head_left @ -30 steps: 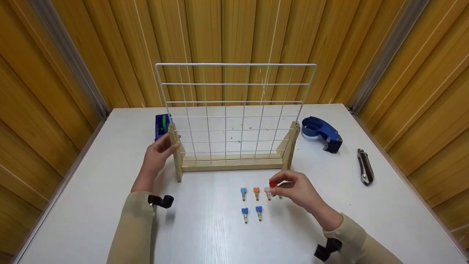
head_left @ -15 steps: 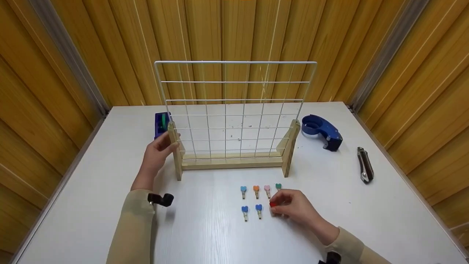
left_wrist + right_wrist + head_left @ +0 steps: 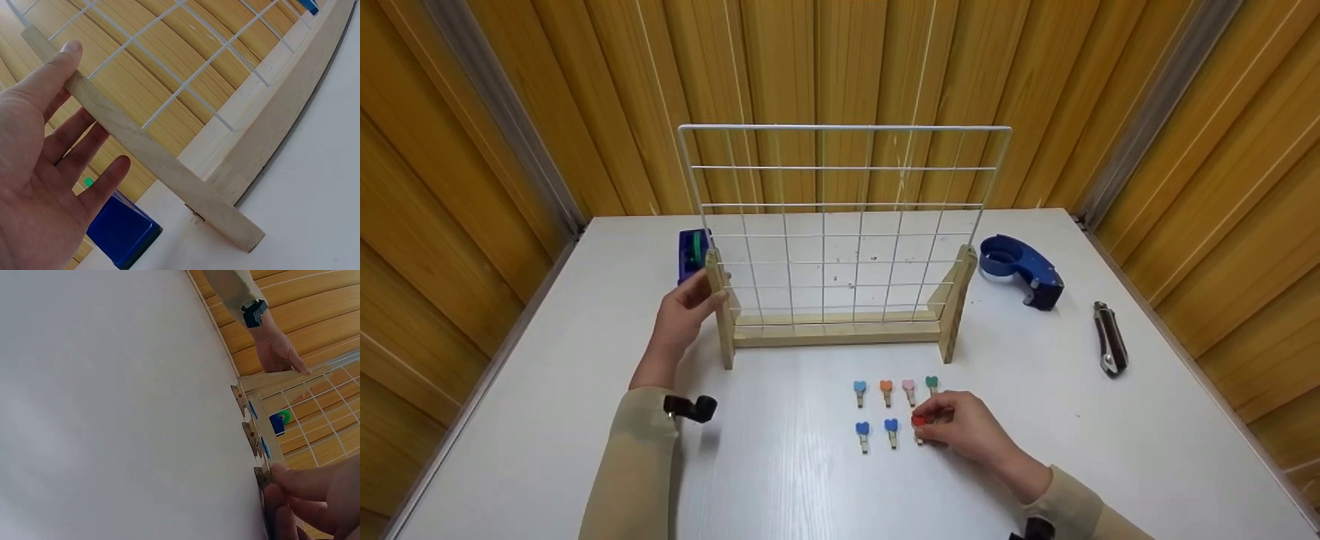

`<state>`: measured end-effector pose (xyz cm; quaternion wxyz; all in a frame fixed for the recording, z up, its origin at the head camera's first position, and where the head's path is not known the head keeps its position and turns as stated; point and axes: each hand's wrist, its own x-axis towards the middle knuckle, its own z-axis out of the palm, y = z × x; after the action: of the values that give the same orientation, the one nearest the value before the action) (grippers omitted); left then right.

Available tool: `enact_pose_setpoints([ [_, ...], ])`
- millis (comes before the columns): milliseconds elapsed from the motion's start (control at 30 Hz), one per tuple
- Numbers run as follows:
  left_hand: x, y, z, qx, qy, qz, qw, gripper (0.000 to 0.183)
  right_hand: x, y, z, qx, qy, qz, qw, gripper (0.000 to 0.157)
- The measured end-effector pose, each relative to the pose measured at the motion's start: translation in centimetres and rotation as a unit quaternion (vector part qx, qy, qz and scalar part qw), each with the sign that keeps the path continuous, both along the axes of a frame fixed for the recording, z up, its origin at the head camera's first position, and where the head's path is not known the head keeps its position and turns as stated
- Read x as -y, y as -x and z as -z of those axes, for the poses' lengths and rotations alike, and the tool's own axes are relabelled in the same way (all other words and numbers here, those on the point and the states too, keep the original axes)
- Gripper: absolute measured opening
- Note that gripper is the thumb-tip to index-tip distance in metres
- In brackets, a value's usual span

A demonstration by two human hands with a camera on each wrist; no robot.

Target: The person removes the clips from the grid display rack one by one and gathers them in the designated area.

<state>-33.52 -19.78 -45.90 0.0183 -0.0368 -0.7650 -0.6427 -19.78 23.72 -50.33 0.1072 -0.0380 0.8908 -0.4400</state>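
My left hand (image 3: 681,315) grips the left wooden post of a white wire grid stand (image 3: 836,335); the left wrist view has the thumb on one side of the post and fingers behind it. My right hand (image 3: 969,426) pinches a red heart clothespin (image 3: 919,421) at the table surface, its heart partly covered by fingertips. To its left lie two dark blue heart clothespins (image 3: 892,426). Behind them is a row with a light blue (image 3: 860,387), an orange (image 3: 886,386), a pink (image 3: 909,385) and a green heart clothespin (image 3: 932,382), the green one's lower end hidden.
A blue tape dispenser (image 3: 1024,268) sits right of the stand, with a utility knife (image 3: 1110,339) farther right. Another blue dispenser with a green roll (image 3: 690,255) stands behind the left post. Wood-patterned walls (image 3: 840,67) enclose the white table (image 3: 780,465).
My right hand has brought the red heart clothespin down from the back row to the front row, right of the dark blue ones, uncovering the green one. My left hand stays on the post.
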Motion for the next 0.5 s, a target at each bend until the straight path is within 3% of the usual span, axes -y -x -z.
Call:
enact_pose_setpoints([
  [267, 0.0, -0.2, 0.1, 0.002, 0.007, -0.011, 0.9999, 0.06, -0.3, -0.2, 0.2, 0.01, 0.033, 0.004, 0.999, 0.029],
  [500, 0.0, -0.1, 0.4, -0.005, -0.002, -0.008, 0.9999, 0.063, -1.8, 0.1, -1.8, 0.01, 0.053, 0.044, 0.998, 0.033],
])
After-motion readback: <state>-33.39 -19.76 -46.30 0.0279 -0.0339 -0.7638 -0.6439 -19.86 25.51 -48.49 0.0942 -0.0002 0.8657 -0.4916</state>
